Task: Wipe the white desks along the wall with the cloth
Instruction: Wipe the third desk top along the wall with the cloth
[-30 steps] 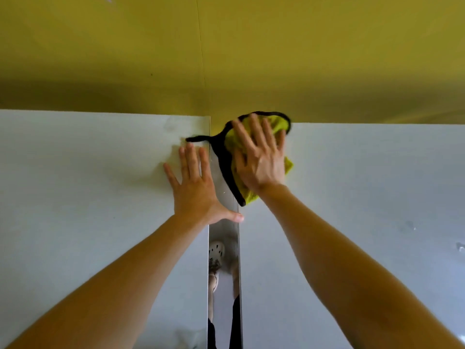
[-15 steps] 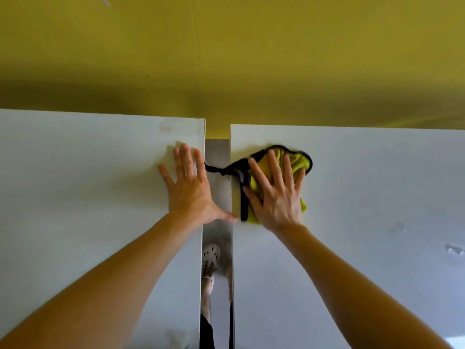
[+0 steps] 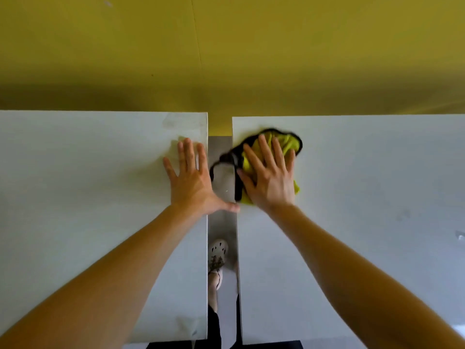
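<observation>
The right hand (image 3: 271,180) lies flat with its fingers straight and spread, grasping nothing. Its palm presses down on the cloth (image 3: 288,144). The cloth is yellow-green with a black border and sits bunched under the hand. It rests on the far left corner of the right tabletop (image 3: 377,197), close to the wall. Yellow folds show beyond the fingertips and at the right side of the palm. A loop of the black border hangs off the tabletop's left edge, over the gap between the two desks.

The left hand (image 3: 193,182) is also released, with its fingers straight and close together. It rests palm down on the right edge of the left tabletop (image 3: 75,172), just across the gap from the cloth. Its thumb stretches to the right over the gap, and the tip reaches the edge of the right tabletop.

Both bare forearms run in from the near corners. Through the gap, grey floor (image 3: 222,227) shows, with a pale perforated shoe (image 3: 218,249) nearer in. Both white tabletops butt against a yellow wall (image 3: 251,59) on the far side. A faint smudge (image 3: 181,122) marks the far right corner of the left tabletop, and a small mark (image 3: 460,235) sits at the right edge of the right one.
</observation>
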